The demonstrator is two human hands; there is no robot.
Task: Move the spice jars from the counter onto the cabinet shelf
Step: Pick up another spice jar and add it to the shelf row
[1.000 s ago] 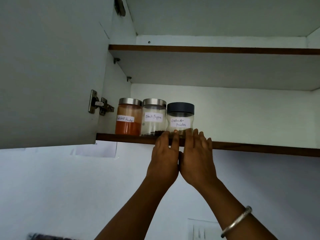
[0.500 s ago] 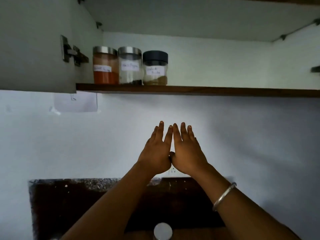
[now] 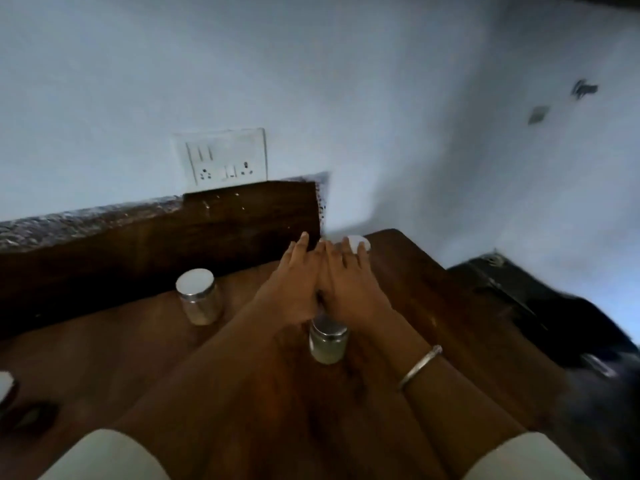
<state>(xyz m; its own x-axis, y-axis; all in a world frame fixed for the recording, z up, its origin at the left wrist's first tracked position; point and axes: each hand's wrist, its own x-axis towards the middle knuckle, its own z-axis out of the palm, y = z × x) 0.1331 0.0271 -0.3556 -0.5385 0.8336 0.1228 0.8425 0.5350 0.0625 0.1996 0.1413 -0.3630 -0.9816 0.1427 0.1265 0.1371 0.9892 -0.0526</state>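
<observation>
Left hand [image 3: 294,289], right hand [image 3: 349,285] held flat, side by side, nothing gripped. Lidded jar [image 3: 199,296] seen at 9 o'clock of hands; second jar [image 3: 327,341] at 6 o'clock, on tabletop [image 3: 104,358].

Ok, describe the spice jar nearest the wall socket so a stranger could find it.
Find the white socket plate on the wall; below it, on the wooden counter, stands a glass spice jar with a shiny metal lid. Unlike the similar jar half hidden beneath the wrists, it stands in the open, left of the left hand.
</observation>
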